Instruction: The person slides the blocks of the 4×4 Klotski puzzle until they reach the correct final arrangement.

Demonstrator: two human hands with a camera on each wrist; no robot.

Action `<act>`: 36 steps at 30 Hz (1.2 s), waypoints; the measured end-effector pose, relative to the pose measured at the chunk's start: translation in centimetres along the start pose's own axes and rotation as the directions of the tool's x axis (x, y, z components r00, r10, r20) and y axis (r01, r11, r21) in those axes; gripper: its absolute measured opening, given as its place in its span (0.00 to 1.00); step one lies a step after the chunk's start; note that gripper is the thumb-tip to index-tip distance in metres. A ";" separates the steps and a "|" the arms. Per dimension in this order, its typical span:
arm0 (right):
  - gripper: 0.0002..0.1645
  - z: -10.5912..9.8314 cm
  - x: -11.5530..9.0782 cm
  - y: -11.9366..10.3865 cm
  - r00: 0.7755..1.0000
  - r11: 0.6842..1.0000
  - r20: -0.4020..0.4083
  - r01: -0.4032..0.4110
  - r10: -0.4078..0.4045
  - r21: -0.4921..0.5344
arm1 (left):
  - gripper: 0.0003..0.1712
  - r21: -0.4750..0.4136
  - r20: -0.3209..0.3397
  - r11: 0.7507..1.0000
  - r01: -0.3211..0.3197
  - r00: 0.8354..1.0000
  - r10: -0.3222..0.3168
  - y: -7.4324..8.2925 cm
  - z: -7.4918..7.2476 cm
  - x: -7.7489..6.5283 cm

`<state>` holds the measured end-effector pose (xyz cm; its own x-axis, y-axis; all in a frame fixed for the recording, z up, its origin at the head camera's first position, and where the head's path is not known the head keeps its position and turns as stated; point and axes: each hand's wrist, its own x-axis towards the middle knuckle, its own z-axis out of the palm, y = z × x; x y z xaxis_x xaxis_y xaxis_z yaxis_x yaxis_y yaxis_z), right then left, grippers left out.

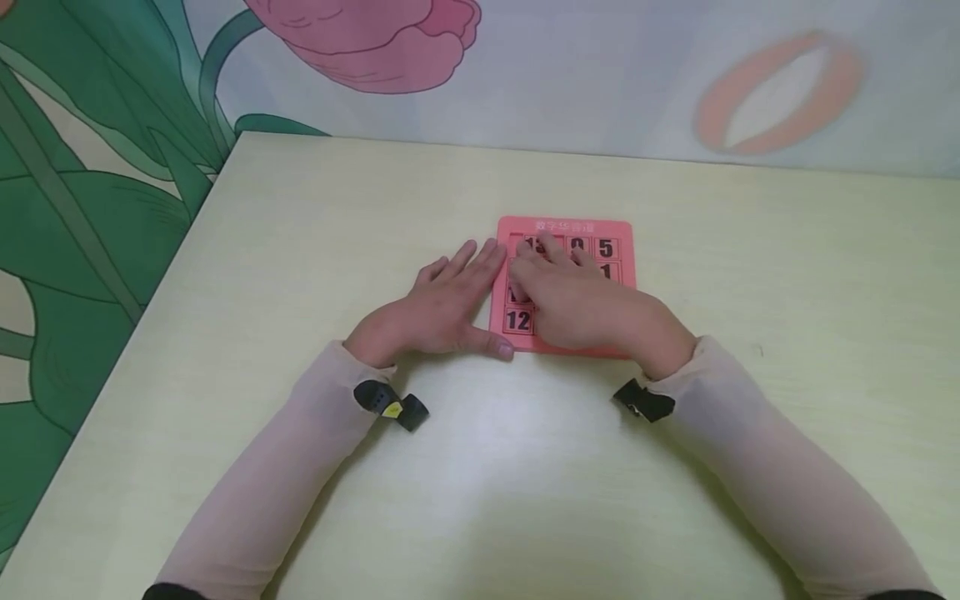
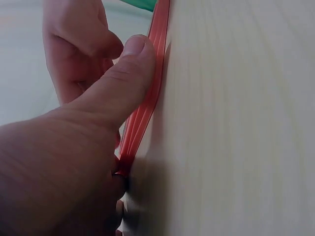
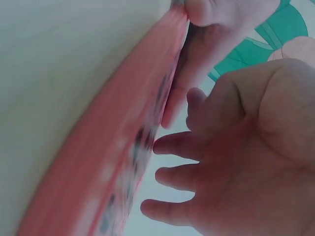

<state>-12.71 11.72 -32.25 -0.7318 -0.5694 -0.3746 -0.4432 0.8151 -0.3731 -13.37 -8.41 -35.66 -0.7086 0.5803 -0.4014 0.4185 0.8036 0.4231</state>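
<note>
A pink sliding number puzzle (image 1: 632, 258) lies flat on the table, its black-numbered tiles partly covered by my right hand (image 1: 585, 312). Tiles such as the 12 (image 1: 517, 321) and the 5 (image 1: 606, 248) still show. My left hand (image 1: 442, 315) rests along the puzzle's left side, fingers extended, with the thumb at the near left corner. In the left wrist view that thumb (image 2: 125, 73) presses against the pink edge (image 2: 156, 64). Over the tiles, my right hand's fingers are spread; in the right wrist view one fingertip (image 3: 162, 144) is right at the tile face.
The pale wood-grain table (image 1: 480, 500) extends around the puzzle. Behind it stands a wall (image 1: 600, 83) painted with a pink flower, and green painted leaves (image 1: 90, 208) run down beyond the table's left edge.
</note>
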 end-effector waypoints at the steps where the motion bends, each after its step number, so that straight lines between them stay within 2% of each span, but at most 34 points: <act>1: 0.16 -0.1 -0.1 0.0 1.000 1.000 -0.005 -0.008 0.008 0.006 | 0.72 -0.002 -0.001 1.000 0.000 1.000 0.000 0.0 0.0 0.0; 5: 0.22 -0.1 -0.1 0.1 0.999 1.000 -0.019 -0.028 0.028 0.006 | 0.72 0.001 -0.004 1.000 -0.004 1.000 0.004 -0.1 0.1 0.0; 11: 0.11 0.2 0.3 -0.1 1.000 0.999 -0.007 -0.009 0.010 0.052 | 0.72 0.004 -0.010 1.000 0.004 1.000 -0.004 -0.2 0.2 0.1; 14: 0.10 -0.1 0.1 0.1 0.998 0.996 -0.028 -0.062 0.064 0.061 | 0.73 0.001 -0.012 1.000 0.010 1.000 -0.010 -0.2 0.2 0.1; 18: 0.21 -0.2 -0.2 0.4 0.989 0.990 -0.045 -0.143 0.144 0.014 | 0.73 0.001 -0.013 1.000 0.006 1.000 -0.006 -0.1 0.3 0.1; 21: 0.29 0.0 -0.1 0.4 0.993 0.993 -0.032 -0.114 0.114 -0.008 | 0.73 0.007 -0.012 1.000 0.003 1.000 -0.003 0.0 0.3 0.1; 23: 0.29 0.1 -0.1 0.4 0.997 0.998 -0.031 -0.069 0.069 0.006 | 0.73 0.008 -0.011 1.000 0.007 1.000 -0.007 0.0 0.3 0.1; 26: 0.17 -0.1 -0.2 0.7 0.998 0.998 -0.058 -0.017 0.021 0.062 | 0.73 0.008 -0.012 1.000 0.012 1.000 -0.012 0.1 0.3 0.2; 28: 0.08 -0.4 -0.4 1.0 0.996 0.997 -0.083 -0.037 0.042 0.068 | 0.73 0.003 -0.013 1.000 0.011 1.000 -0.011 0.1 0.3 0.2; 30: 0.04 -0.6 -0.6 1.2 0.992 0.995 -0.099 -0.070 0.077 0.064 | 0.73 0.000 -0.015 1.000 0.007 1.000 -0.007 0.1 0.3 0.3; 33: 0.07 -0.6 -0.7 1.1 0.991 0.994 -0.083 -0.102 0.105 0.045 | 0.73 -0.004 -0.016 1.000 0.007 1.000 -0.007 0.1 0.3 0.3; 36: 0.09 -0.4 -0.5 1.0 0.994 0.995 -0.064 -0.081 0.085 0.064 | 0.73 0.001 -0.017 1.000 0.014 1.000 -0.014 0.2 0.3 0.2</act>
<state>-13.05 12.85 -32.08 -0.7983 -0.4903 -0.3496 -0.3490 0.8498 -0.3949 -13.27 -8.13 -35.90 -0.7242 0.5665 -0.3932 0.4088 0.8119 0.4167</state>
